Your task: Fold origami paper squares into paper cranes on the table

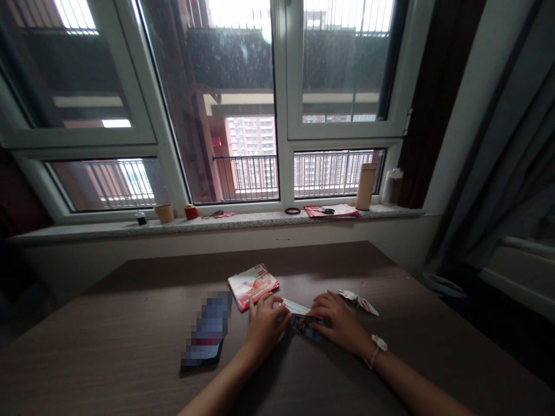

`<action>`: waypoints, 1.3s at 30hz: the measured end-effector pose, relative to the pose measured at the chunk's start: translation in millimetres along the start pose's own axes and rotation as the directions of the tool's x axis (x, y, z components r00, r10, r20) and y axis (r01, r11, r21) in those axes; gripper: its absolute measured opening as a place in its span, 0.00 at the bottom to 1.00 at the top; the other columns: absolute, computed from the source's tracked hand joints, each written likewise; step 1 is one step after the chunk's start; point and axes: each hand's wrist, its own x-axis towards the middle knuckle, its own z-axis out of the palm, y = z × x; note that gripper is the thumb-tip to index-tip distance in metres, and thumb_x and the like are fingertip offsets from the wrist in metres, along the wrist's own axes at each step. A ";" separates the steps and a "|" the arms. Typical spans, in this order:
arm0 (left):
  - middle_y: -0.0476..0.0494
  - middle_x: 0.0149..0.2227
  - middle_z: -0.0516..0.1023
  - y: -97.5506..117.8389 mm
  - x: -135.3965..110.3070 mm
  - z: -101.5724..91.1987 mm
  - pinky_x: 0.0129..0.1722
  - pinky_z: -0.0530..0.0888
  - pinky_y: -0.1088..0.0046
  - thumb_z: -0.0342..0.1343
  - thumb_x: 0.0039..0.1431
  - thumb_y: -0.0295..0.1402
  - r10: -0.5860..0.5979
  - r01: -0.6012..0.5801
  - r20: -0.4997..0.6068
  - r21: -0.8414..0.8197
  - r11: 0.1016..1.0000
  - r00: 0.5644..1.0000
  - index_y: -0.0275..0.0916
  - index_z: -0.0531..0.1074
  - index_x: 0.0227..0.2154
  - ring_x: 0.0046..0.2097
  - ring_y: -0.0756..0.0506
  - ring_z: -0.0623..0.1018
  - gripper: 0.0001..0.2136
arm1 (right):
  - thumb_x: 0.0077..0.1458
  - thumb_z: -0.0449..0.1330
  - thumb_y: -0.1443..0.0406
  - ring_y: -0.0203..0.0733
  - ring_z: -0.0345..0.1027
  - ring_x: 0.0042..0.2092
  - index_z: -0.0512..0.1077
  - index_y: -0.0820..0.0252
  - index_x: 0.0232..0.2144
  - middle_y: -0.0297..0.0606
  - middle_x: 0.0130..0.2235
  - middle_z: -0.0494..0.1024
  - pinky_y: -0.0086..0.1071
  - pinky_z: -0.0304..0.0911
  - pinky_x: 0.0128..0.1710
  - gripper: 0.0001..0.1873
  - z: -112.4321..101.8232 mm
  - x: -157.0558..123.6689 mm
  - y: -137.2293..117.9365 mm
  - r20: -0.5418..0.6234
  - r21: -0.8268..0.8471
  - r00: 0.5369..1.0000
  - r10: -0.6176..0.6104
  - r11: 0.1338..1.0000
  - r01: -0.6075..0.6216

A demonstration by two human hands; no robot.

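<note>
Between my two hands, low over the brown table (143,323), is a folded sheet of printed paper (303,325). Its front side is dark and colourful, and a white strip shows behind. My left hand (265,320) pinches the paper's left end with thumb and fingers. At the other end, my right hand (336,318) has its fingers closed on the paper. A stack of red and white leaflets (254,284) lies just beyond my left hand. To the right of my right hand rests a small folded paper piece (359,301). A bracelet with a paper-like ornament (378,342) circles my right wrist.
A phone-shaped object (208,332), its surface pixelated, lies left of my hands. On the windowsill stand a paper cup (164,213), a red spool (191,212), a tan bottle (366,186) and a white bottle (392,186). Scissors (328,211) lie on papers there.
</note>
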 end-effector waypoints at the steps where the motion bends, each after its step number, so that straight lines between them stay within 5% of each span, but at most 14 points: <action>1: 0.48 0.49 0.74 0.5 0.0 -0.8 0.57 0.48 0.36 0.55 0.59 0.36 -0.002 0.002 -0.006 0.001 1.000 1.000 0.48 0.77 0.33 0.56 0.36 0.66 0.05 | 0.57 0.59 0.57 0.45 0.65 0.48 0.77 0.49 0.38 0.36 0.41 0.77 0.47 0.45 0.61 0.10 0.9 0.5 1.7 -0.020 -0.009 1.000 0.015 1.000 -0.016; 5: 0.46 0.51 0.73 1.6 0.0 -2.7 0.58 0.51 0.40 0.55 0.58 0.36 -0.018 0.017 -0.013 -0.001 1.000 1.000 0.49 0.76 0.37 0.56 0.37 0.67 0.07 | 0.60 0.55 0.59 0.44 0.67 0.48 0.78 0.51 0.37 0.37 0.41 0.77 0.49 0.43 0.61 0.11 3.6 2.5 7.8 -0.067 0.012 0.995 0.078 0.997 -0.078; 10: 0.40 0.59 0.65 -0.5 -0.6 2.6 0.60 0.51 0.44 0.58 0.54 0.38 -0.098 0.099 -0.026 0.027 0.995 0.995 0.48 0.61 0.59 0.60 0.36 0.62 0.28 | 0.60 0.55 0.59 0.44 0.69 0.46 0.77 0.55 0.37 0.39 0.41 0.78 0.50 0.44 0.62 0.12 7.6 2.9 11.7 -0.123 0.108 0.980 0.156 0.984 -0.143; 15: 0.35 0.62 0.61 0.9 -1.7 5.8 0.60 0.48 0.42 0.57 0.52 0.41 -0.164 0.163 0.010 0.067 0.984 0.986 0.42 0.49 0.64 0.62 0.34 0.59 0.38 | 0.57 0.56 0.59 0.48 0.64 0.54 0.68 0.55 0.52 0.40 0.49 0.75 0.51 0.46 0.63 0.20 14.1 2.0 18.2 -0.225 0.123 0.946 0.232 0.970 -0.209; 20: 0.34 0.62 0.61 2.4 -1.4 2.8 0.60 0.48 0.42 0.56 0.53 0.41 -0.177 0.175 0.030 0.080 0.981 0.984 0.42 0.53 0.63 0.62 0.34 0.59 0.35 | 0.56 0.54 0.66 0.46 0.68 0.49 0.63 0.55 0.56 0.40 0.49 0.75 0.52 0.43 0.64 0.25 11.0 2.3 20.1 -0.218 0.038 0.961 0.172 0.985 -0.168; 25: 0.40 0.61 0.62 0.3 -1.7 3.1 0.59 0.51 0.43 0.57 0.54 0.39 -0.135 0.135 -0.011 0.069 0.988 0.991 0.48 0.65 0.56 0.61 0.35 0.60 0.25 | 0.51 0.54 0.71 0.49 0.58 0.57 0.67 0.51 0.54 0.42 0.55 0.68 0.47 0.52 0.60 0.27 4.9 1.6 14.7 -0.168 -0.052 0.976 0.136 0.988 -0.146; 30: 0.43 0.59 0.64 2.0 -3.2 1.3 0.58 0.51 0.42 0.57 0.55 0.39 -0.106 0.106 -0.003 0.064 0.992 0.994 0.54 0.75 0.45 0.60 0.34 0.61 0.14 | 0.54 0.53 0.72 0.50 0.51 0.62 0.74 0.45 0.45 0.33 0.55 0.70 0.55 0.37 0.63 0.21 4.1 0.2 11.1 -0.024 -0.118 0.998 0.053 0.991 -0.055; 39: 0.39 0.63 0.60 7.4 -4.8 -2.9 0.57 0.46 0.35 0.56 0.53 0.50 -0.126 0.117 0.097 0.095 0.989 0.987 0.56 0.70 0.52 0.63 0.29 0.55 0.23 | 0.58 0.56 0.62 0.46 0.62 0.51 0.75 0.50 0.43 0.38 0.43 0.75 0.51 0.42 0.62 0.12 3.6 1.1 3.8 -0.001 -0.105 0.999 0.035 0.994 -0.035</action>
